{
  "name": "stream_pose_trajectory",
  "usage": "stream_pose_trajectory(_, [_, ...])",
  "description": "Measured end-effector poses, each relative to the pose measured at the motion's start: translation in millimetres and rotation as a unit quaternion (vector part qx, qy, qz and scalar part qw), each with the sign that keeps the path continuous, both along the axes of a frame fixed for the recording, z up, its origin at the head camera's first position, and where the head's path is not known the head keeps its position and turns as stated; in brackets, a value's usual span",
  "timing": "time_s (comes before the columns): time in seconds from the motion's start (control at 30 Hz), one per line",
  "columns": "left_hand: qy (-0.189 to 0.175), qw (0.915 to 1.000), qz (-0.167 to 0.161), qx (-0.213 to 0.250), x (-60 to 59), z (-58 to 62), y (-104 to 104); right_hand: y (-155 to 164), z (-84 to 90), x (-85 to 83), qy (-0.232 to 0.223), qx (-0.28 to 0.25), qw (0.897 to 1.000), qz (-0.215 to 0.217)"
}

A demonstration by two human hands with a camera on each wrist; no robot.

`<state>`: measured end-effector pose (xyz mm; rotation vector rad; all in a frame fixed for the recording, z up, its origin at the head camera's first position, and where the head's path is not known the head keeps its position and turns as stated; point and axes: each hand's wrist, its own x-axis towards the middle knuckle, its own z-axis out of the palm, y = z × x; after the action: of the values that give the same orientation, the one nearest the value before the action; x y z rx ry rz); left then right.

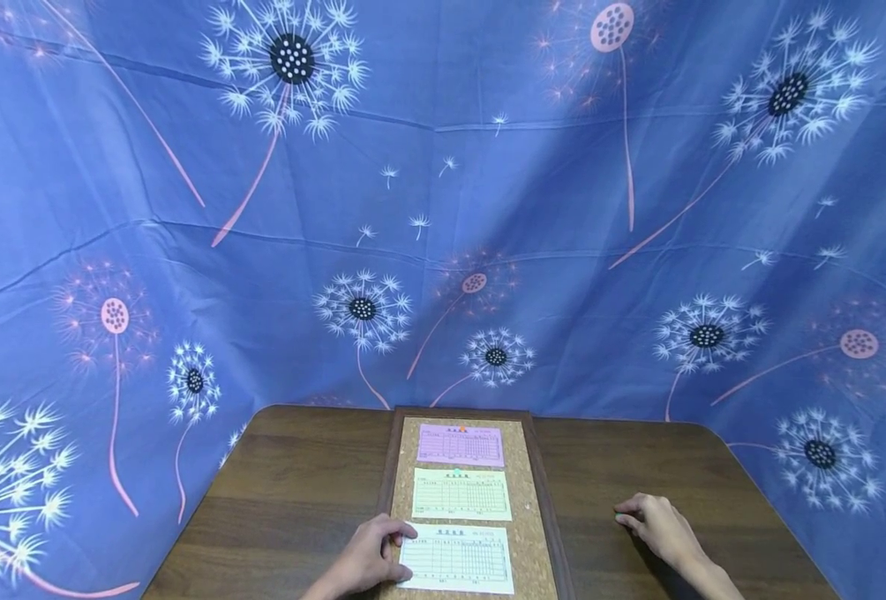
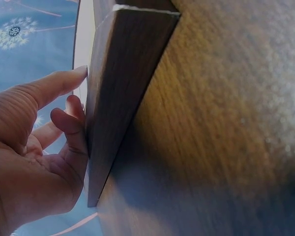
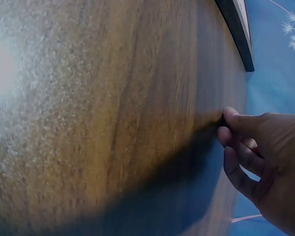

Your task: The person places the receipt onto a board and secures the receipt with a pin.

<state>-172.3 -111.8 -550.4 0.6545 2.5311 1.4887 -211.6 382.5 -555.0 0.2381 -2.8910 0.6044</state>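
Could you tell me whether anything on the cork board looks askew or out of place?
Slightly. The white form sits a little crooked and overhangs the cork board's near edge, under the left hand. The pink form and yellow form lie straight.

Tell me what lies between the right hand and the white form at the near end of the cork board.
Only the board's raised wooden frame crosses the gap between the right hand and the white form. The rest is bare table. The left hand already rests on the form's left edge.
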Motion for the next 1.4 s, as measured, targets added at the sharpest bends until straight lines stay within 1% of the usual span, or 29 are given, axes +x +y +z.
stream_pose_trajectory(0.13, [0.003,1.0,0.002,-0.009,-0.6,-1.1,1,-1,-2.7,0.0,0.002,-0.026,1.0,0.006])
stream_pose_trajectory(0.17, [0.004,0.9999,0.002,-0.01,-0.7,-1.0,1,-1,-3.2,-0.2,0.005,-0.034,0.999,0.015])
stream_pose_trajectory(0.37, [0.001,1.0,0.002,-0.009,-0.7,0.9,0,-5,-2.0,-1.4,-0.007,-0.102,0.994,0.038])
stream_pose_trajectory(0.47, [0.0,1.0,0.001,-0.009,-0.7,0.9,-1,-8,0.0,-1.5,-0.02,-0.134,0.99,0.028])
stream_pose_trajectory(0.6, [0.001,0.9999,0.001,-0.011,-0.3,-0.6,-2,-13,1.9,-0.1,-0.035,-0.162,0.986,0.025])
stream_pose_trajectory(0.8, [-0.004,1.0,0.003,-0.009,1.2,-1.1,-2,-23,4.2,2.8,-0.05,-0.188,0.98,0.049])
stream_pose_trajectory(0.93, [-0.001,1.0,0.001,-0.009,1.4,-0.8,-2,-32,5.8,2.0,-0.035,-0.184,0.98,0.071])
stream_pose_trajectory(1.03, [-0.003,1.0,0.002,-0.009,0.8,-1.3,-1,-38,5.0,1.5,-0.01,-0.182,0.979,0.097])
stream_pose_trajectory(1.2, [-0.005,1.0,0.002,-0.007,0.3,-2.0,1,-46,-0.2,1.9,0.034,-0.19,0.97,0.148])
stream_pose_trajectory(1.3, [0.0,1.0,0.003,-0.006,0.6,-1.7,1,-50,-3.8,1.5,0.041,-0.194,0.966,0.163])
stream_pose_trajectory(1.4, [0.01,0.9999,0.005,-0.008,0.5,-1.7,1,-53,-6.3,1.0,0.035,-0.198,0.964,0.171])
